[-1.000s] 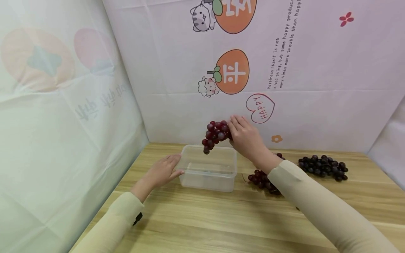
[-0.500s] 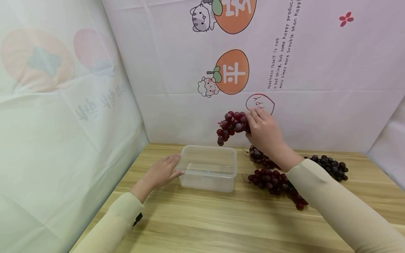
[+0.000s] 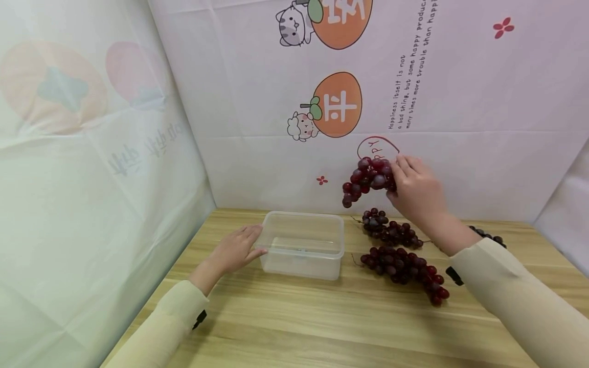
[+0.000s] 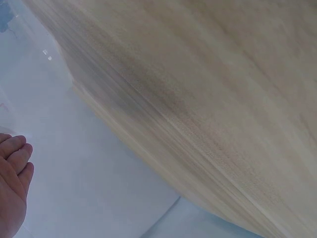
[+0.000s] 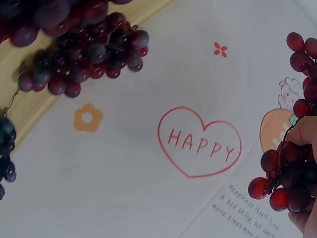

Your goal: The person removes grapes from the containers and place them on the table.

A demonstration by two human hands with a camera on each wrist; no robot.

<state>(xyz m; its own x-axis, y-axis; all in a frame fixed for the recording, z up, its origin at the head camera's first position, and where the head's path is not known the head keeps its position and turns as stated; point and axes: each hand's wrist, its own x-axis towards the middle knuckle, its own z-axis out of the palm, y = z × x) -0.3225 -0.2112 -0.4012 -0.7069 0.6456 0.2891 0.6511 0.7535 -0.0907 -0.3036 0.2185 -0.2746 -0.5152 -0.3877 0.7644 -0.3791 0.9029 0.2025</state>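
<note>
My right hand (image 3: 418, 197) grips one end of a bunch of dark red grapes (image 3: 368, 176), held up in the air before the back cloth. In the right wrist view, the thumb (image 5: 303, 133) lies across the bunch, with grapes showing on both sides of it. The left hand (image 3: 235, 249) rests with extended fingers at the left rim of a clear plastic container (image 3: 301, 267); inside, the container shows only its bare bottom. Seen from the left wrist, the left hand's fingers (image 4: 17, 153) lie together at the frame edge.
Right of the container, a purplish-red grape bunch (image 3: 388, 231) lies behind a redder one (image 3: 405, 268) on the wooden table (image 3: 299, 322). A black grape bunch (image 3: 490, 236) is partly hidden by the right forearm. Printed white cloth (image 3: 257, 168) rises behind the table and at its left.
The right hand has carried the grape bunch rightward, away from above the container, over the bunches on the table. Its forearm now covers most of the black grapes. The left hand has stayed in place.
</note>
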